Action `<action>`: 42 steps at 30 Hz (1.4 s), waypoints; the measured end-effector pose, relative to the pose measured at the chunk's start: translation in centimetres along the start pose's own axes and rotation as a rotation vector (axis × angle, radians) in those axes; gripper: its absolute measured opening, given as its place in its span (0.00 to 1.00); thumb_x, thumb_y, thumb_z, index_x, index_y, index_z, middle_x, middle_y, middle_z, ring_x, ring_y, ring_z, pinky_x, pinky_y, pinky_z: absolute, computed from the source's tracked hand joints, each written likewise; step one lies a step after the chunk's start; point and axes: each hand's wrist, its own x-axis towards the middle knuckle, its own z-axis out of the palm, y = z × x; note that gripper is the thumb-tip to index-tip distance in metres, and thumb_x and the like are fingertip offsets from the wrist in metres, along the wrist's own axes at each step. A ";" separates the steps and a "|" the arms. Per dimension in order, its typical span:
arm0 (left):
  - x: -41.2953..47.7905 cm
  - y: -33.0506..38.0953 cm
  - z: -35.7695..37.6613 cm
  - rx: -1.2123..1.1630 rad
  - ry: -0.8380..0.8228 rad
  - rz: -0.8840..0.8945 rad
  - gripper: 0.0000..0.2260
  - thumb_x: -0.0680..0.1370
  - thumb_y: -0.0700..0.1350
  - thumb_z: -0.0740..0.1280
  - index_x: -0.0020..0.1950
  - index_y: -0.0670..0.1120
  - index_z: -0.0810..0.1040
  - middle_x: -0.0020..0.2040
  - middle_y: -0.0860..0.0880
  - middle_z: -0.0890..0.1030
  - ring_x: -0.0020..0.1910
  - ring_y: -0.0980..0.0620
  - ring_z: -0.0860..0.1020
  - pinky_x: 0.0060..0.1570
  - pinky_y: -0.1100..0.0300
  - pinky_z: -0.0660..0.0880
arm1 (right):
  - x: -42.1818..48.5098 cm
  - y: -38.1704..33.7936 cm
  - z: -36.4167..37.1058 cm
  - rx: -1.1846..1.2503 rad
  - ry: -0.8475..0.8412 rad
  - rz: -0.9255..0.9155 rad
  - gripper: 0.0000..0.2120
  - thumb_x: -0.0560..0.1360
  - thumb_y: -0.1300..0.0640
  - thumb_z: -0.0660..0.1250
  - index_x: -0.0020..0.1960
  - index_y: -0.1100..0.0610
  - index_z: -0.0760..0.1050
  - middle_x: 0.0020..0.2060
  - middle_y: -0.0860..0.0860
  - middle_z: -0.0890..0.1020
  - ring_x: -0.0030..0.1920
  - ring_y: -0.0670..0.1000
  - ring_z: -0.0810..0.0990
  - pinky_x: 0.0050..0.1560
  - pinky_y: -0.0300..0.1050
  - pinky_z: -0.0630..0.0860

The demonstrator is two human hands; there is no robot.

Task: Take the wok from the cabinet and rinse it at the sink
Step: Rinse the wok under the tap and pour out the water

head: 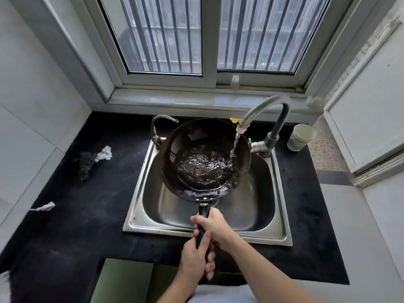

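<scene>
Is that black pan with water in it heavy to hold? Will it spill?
Probably heavy: the left hand and right hand both grip the wok by its handle. The water pooled inside likely sloshes and pulls the far end down, so it may tip and spill. It looks like stiff metal, unlikely to bend.

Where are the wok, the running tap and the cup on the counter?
wok (196, 138): head view, dark inner wall above the water.
running tap (256, 110): head view, arched spout.
cup (296, 145): head view, its side wall.
</scene>
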 end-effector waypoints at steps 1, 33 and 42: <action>0.1 0.0 0.1 0.003 0.003 0.008 0.16 0.82 0.47 0.61 0.38 0.38 0.68 0.23 0.45 0.68 0.16 0.51 0.64 0.17 0.65 0.64 | 0.0 -0.1 -0.1 0.002 -0.005 -0.002 0.08 0.75 0.65 0.68 0.39 0.60 0.71 0.28 0.54 0.77 0.26 0.51 0.77 0.36 0.49 0.78; -4.0 -2.7 -5.8 0.395 0.084 0.206 0.24 0.79 0.60 0.57 0.37 0.41 0.74 0.25 0.47 0.76 0.19 0.50 0.73 0.19 0.59 0.68 | -2.9 3.4 6.8 0.233 0.035 0.061 0.11 0.78 0.65 0.68 0.39 0.60 0.69 0.26 0.51 0.69 0.20 0.44 0.69 0.33 0.45 0.80; -5.5 -2.4 -6.4 -0.318 -0.220 -0.307 0.20 0.76 0.62 0.62 0.43 0.44 0.71 0.25 0.50 0.62 0.18 0.57 0.58 0.19 0.68 0.53 | -4.4 3.9 7.2 0.163 0.035 0.013 0.09 0.77 0.65 0.69 0.42 0.60 0.69 0.27 0.49 0.71 0.22 0.45 0.70 0.31 0.43 0.77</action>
